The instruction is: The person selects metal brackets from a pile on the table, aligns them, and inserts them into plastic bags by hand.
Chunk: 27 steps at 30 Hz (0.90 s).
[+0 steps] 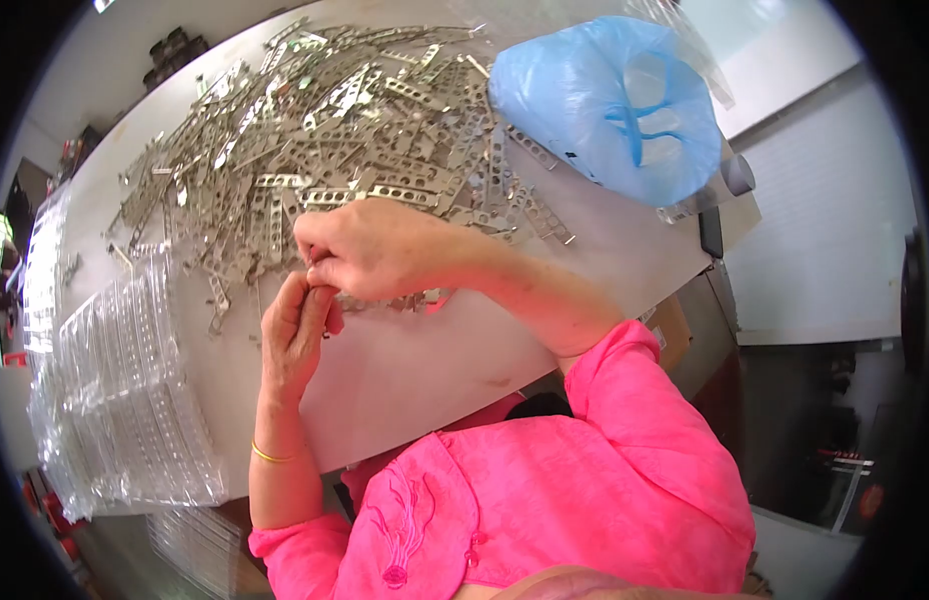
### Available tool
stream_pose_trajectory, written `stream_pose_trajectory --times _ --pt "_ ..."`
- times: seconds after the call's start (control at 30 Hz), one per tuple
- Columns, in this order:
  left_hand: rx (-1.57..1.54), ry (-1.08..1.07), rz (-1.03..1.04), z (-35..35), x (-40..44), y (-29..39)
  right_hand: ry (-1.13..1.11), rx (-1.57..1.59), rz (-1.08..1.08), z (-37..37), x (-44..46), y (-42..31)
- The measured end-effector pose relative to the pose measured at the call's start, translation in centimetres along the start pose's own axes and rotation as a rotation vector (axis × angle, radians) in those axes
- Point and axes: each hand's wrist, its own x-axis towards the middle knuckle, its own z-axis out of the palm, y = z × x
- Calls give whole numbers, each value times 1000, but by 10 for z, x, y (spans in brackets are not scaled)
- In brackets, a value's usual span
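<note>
My left hand (pixel 293 330) and my right hand (pixel 370 250) meet fingertip to fingertip over the near side of the white table (pixel 415 385). Both are closed in a pinch. Whatever lies between the fingers is too small or hidden to make out. Just beyond them spreads a large heap of thin perforated metal strips (pixel 325 130), tangled and overlapping. Some of the strips lie right beside and behind my right hand, and a few small pieces show under its wrist.
Clear plastic trays (pixel 135 380) in film stand at the left edge. A blue plastic bag (pixel 605 110) sits at the back right, with a dark flat object (pixel 712 232) near the table's right edge. A cardboard box (pixel 673 328) is below on the right.
</note>
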Motion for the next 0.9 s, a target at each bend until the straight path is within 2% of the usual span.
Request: stream_pose_trajectory --times 0.07,0.23,0.3,0.37,0.43,0.5,0.57,0.63,0.7,0.77,0.8,0.87,0.9 --pt "-40 -1 -10 3 -1 -3 -52 22 33 -4 -1 -4" --pt "-89 27 16 5 0 1 57 45 -26 -20 -6 -9" --pt "-138 30 -18 4 0 -4 425 9 -129 -31 -4 -16" --pt "-144 33 -14 3 0 -6 516 4 -82 -53 -13 -20" --pt "-154 42 -8 4 1 -7 844 109 -104 -78 -17 -16" --pt "-153 52 -6 6 2 -7 1065 237 -93 -104 -27 -11" --pt "-175 53 -4 6 2 -7 1252 131 -129 -133 -41 7" --pt "-201 55 -4 6 2 -8 1372 140 -22 -158 -58 20" --pt "-251 63 -26 6 1 -6 1437 -51 75 -181 -78 52" --pt "-272 62 -26 6 2 -6 1418 -208 280 -203 -102 87" --pt "-283 58 -30 6 2 -7 1412 -217 279 -212 -113 105" --pt "-286 52 -29 7 2 -8 1218 -325 658 -229 -133 140" --pt "-280 44 -27 6 2 -8 1220 -327 659 -236 -140 160"
